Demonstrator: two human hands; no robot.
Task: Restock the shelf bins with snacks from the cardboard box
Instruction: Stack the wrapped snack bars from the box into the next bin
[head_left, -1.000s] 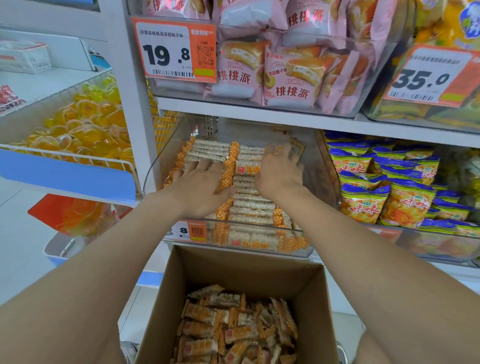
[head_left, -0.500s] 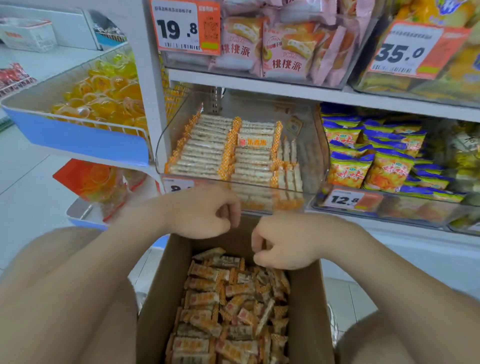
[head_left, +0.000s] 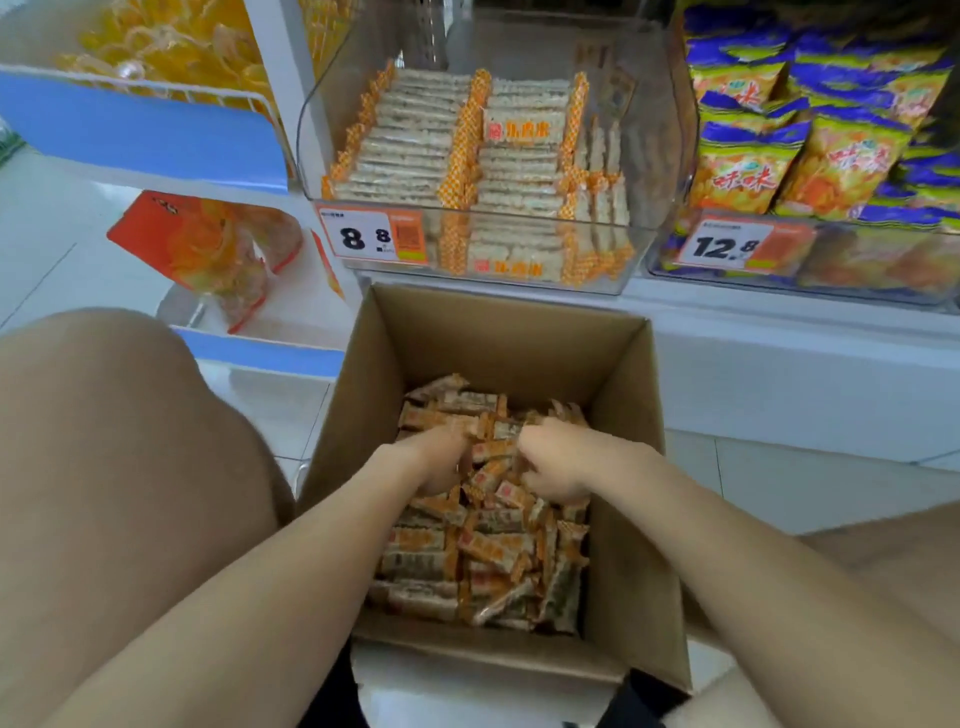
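An open cardboard box (head_left: 628, 395) stands on the floor below the shelf, holding a loose heap of orange-ended snack bars (head_left: 483, 556). Both my hands are down inside it. My left hand (head_left: 439, 460) and my right hand (head_left: 558, 460) are dug into the top of the heap with fingers curled around bars; the fingertips are buried. Above the box a clear shelf bin (head_left: 660, 208) holds neat rows of the same bars (head_left: 415, 150), with free room at its right side. Its front carries an 8.8 price tag (head_left: 371, 236).
A bin of blue and yellow snack bags (head_left: 810, 145) sits to the right behind a 12.8 tag (head_left: 727, 244). A blue-fronted wire basket of yellow sweets (head_left: 171, 47) hangs at upper left. An orange packet (head_left: 208, 244) lies lower left. My knee (head_left: 114, 441) is left of the box.
Both hands left the shelf bin, came down over the box rim and are now dug into the bars in the box. The view has tilted downward.
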